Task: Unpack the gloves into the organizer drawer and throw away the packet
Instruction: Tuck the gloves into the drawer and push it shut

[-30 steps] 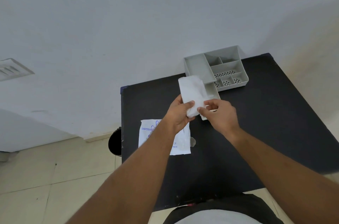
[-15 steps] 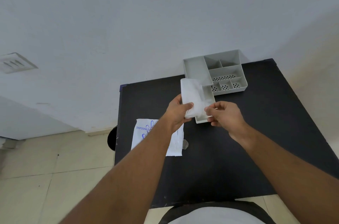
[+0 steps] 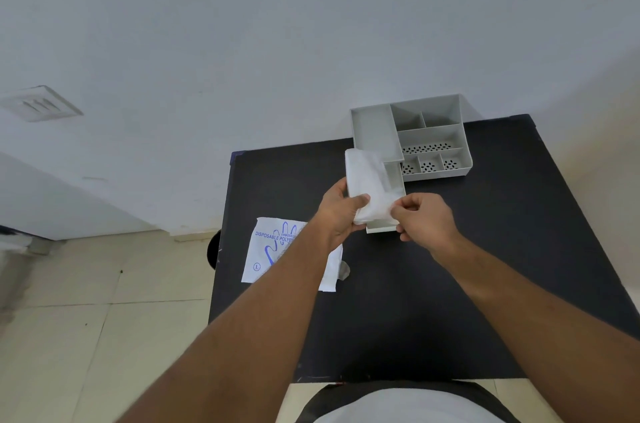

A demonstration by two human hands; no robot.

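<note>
A folded stack of thin translucent gloves [image 3: 370, 185] is held up over the pulled-out drawer [image 3: 393, 180] of the grey organizer [image 3: 429, 135]. My left hand [image 3: 341, 211] grips the stack's lower left side, thumb on top. My right hand [image 3: 424, 220] pinches its lower right corner, just above the drawer's front edge. The stack hides most of the drawer's inside. The white packet [image 3: 273, 251] with blue print lies flat on the black table [image 3: 485, 249], partly under my left forearm.
The organizer stands at the table's back edge against the white wall, with several open compartments, some perforated. A dark round object [image 3: 213, 249] sits beside the table's left edge, over the tiled floor. A small clear scrap [image 3: 343, 270] lies by the packet.
The gloves stack has stayed over the drawer with my left hand holding it. My right hand has shifted slightly right along the stack's lower edge. The camera view has tilted a little.
</note>
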